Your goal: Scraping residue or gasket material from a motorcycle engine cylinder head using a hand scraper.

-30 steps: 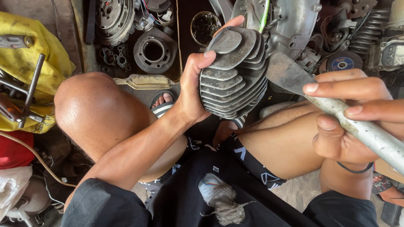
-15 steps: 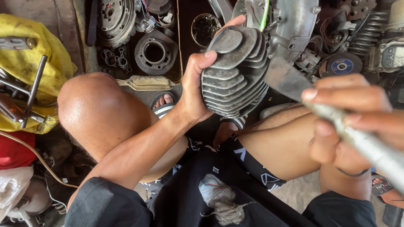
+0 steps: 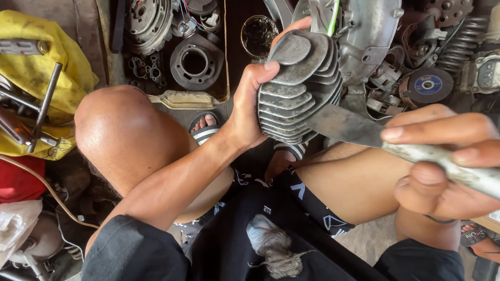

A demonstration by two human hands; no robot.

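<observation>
Leverage is building: since a second ago your right hand [image 3: 439, 162] has shifted on the grey metal bar [image 3: 433, 160], fingers wrapped tight, and its flat tip sits wedged under the finned cylinder [image 3: 299, 90]. Your left hand [image 3: 248, 108] clamps that cylinder as before, held against the engine casing [image 3: 370, 20] (above your knees). It hasn't visibly come free, I'd judge.
</observation>
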